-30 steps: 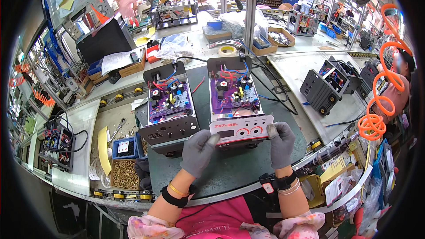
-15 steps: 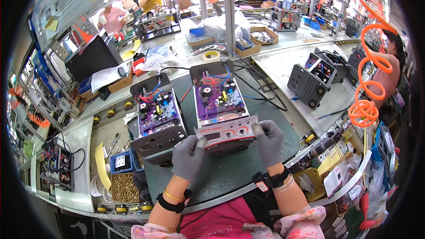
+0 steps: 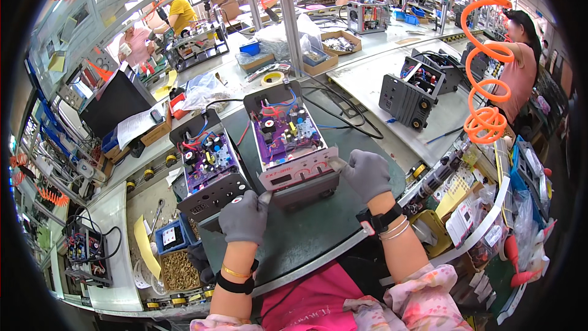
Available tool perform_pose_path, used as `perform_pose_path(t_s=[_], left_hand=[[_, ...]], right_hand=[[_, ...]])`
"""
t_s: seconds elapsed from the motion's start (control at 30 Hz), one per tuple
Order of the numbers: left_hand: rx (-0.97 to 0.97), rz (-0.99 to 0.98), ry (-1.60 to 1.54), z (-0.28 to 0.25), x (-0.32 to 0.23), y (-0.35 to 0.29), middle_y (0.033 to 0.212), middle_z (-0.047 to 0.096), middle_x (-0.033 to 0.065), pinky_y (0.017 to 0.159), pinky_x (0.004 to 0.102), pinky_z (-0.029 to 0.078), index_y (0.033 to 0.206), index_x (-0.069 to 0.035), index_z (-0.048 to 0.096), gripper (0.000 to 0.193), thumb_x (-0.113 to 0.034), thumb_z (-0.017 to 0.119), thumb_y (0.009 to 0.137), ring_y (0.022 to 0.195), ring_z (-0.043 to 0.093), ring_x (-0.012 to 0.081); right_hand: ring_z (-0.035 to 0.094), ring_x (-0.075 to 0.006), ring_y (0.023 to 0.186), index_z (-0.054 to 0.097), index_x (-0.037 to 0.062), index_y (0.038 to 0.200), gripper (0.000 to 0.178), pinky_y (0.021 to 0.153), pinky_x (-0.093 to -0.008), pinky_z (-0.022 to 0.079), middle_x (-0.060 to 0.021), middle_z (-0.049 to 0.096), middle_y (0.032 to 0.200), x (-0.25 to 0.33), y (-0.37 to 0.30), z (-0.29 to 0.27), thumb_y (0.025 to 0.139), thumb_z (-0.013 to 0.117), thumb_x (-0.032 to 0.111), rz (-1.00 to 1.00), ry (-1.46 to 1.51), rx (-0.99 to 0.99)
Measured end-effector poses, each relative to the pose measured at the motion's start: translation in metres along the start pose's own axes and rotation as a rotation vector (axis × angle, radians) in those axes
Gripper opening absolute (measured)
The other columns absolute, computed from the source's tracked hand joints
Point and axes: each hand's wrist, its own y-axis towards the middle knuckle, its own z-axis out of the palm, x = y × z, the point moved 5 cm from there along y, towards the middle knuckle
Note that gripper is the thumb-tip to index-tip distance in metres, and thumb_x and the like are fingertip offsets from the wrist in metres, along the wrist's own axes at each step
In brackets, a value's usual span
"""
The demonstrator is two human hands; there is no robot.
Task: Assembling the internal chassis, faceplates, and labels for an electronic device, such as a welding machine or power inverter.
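Note:
A grey-white front panel sheet with red markings and a dark display window lies against the front of an open electrical unit with a purple circuit board. My left hand, in a grey glove, is closed at the sheet's lower left corner. At its right end, my gloved right hand pinches the edge between thumb and fingers. Left of this unit stands a similar open one, whose black front plate carries a display and holes. My left hand is close to that plate.
Both units stand on a dark green mat. A carton of brass-coloured fittings and a blue bin are at left. Black cables run behind. More units and a coiled orange hose are at right, near another person.
The sheet has come down closer against the unit's front. My left hand has shifted left and down, and my right hand slightly up. The whole view has shifted a little.

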Motion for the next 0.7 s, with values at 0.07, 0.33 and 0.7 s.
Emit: perform_pose_path(t_s=[0.07, 0.33, 0.7], left_hand=[[-0.033, 0.031, -0.140, -0.003, 0.004, -0.011, 0.060, 0.058, 0.0114, 0.052, 0.0403, 0.046, 0.069, -0.010, 0.059, 0.034, -0.040, 0.059, 0.085, 0.058, 0.060, 0.0329], [-0.566, -0.494, -0.710, 0.006, 0.155, -0.081, 0.125, 0.048, 0.0152, 0.089, 0.0334, 0.044, 0.128, 0.000, 0.043, 0.046, -0.028, 0.054, 0.093, 0.109, 0.051, 0.0226], [-0.225, -0.412, -0.565, 0.060, 0.168, -0.051, 0.123, 0.050, 0.0220, 0.099, 0.0387, 0.035, 0.128, 0.002, 0.045, 0.056, -0.040, 0.053, 0.090, 0.111, 0.049, 0.0331]], right_hand=[[0.061, -0.0319, 0.065, 0.061, 0.0059, 0.067, 0.046, 0.058, -0.0431, 0.046, -0.0138, 0.061, 0.064, -0.017, -0.009, -0.005, 0.079, 0.062, 0.050, 0.130, -0.131, 0.123], [0.063, -0.0310, 0.075, 0.063, 0.0082, 0.088, 0.015, 0.066, -0.0388, 0.049, -0.0126, 0.064, 0.081, -0.096, -0.095, -0.088, 0.076, 0.065, 0.017, 0.106, 0.020, -0.234], [0.063, -0.0274, 0.087, 0.062, 0.0050, 0.097, 0.025, 0.077, -0.0360, 0.048, -0.0164, 0.064, 0.091, -0.262, -0.164, -0.143, 0.079, 0.063, 0.023, 0.420, -0.328, 0.057]])
